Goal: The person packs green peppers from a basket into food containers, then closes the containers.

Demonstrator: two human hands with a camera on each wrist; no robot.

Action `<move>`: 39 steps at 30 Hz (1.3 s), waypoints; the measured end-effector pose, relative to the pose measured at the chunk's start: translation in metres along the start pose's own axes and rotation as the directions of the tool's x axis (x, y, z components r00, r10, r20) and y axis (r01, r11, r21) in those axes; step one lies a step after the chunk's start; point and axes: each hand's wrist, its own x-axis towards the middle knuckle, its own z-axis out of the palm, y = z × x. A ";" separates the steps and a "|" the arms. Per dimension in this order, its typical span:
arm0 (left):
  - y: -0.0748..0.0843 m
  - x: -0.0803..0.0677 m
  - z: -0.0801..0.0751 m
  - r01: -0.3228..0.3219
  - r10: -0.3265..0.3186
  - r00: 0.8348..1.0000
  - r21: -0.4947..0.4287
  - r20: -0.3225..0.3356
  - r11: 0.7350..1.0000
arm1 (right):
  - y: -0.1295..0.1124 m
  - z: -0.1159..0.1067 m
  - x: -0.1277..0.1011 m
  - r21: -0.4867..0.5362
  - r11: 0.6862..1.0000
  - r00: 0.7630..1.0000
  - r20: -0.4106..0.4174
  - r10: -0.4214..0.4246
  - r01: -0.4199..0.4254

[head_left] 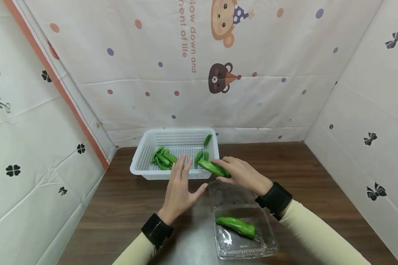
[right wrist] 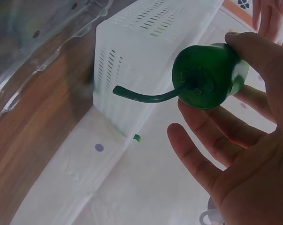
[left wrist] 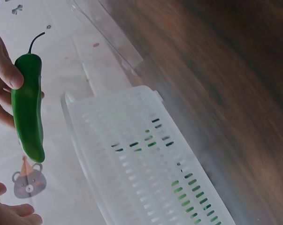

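Printed cloth with bears and dots walls in a dark wood table (head_left: 126, 206). At its middle the right hand (head_left: 243, 173) pinches a green pepper (head_left: 213, 168) between thumb and fingertips; the right wrist view shows its stem end with the curled stalk pointing away from the palm. That pepper hangs in the air just in front of the white basket (head_left: 142, 154), above the open lid of the clamshell (head_left: 266, 235). Just left of the grip the left hand (head_left: 179, 189) is spread flat, fingers straight, holding nothing, its fingertips reaching the basket's near rim. Nearer the person than the grip, the clear clamshell already holds one packed pepper (head_left: 236, 225) in its tray. Beyond the grip, the basket holds a cluster of peppers (head_left: 162, 159) on its left side and a few more on its right. By my reckoning the packing has only begun: one pepper is boxed, one is in transit, and most are left in the basket.
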 end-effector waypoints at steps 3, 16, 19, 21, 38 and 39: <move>0.003 -0.001 0.001 -0.003 0.003 1.000 -0.010 0.011 1.000 | 0.000 -0.001 -0.007 0.001 1.000 1.000 -0.013 -0.004 0.004; 0.017 -0.005 0.005 -0.022 0.025 0.997 -0.037 0.070 0.999 | -0.003 -0.002 -0.030 -0.006 1.000 0.999 -0.047 -0.003 0.003; 0.020 -0.007 0.005 -0.032 0.036 0.996 -0.050 0.085 0.998 | -0.005 -0.002 -0.036 0.007 1.000 0.999 -0.050 0.005 -0.005; 0.022 -0.007 0.004 -0.041 0.048 0.995 -0.067 0.093 0.997 | -0.006 -0.003 -0.039 0.023 1.000 0.999 -0.047 0.022 -0.021; 0.038 -0.017 -0.004 -0.048 0.133 0.948 -0.283 0.288 0.958 | -0.017 -0.012 -0.077 0.092 0.991 0.995 -0.028 0.096 -0.093; 0.040 -0.018 -0.005 -0.040 0.132 0.945 -0.294 0.301 0.955 | -0.019 -0.012 -0.080 0.097 0.991 0.995 -0.029 0.098 -0.095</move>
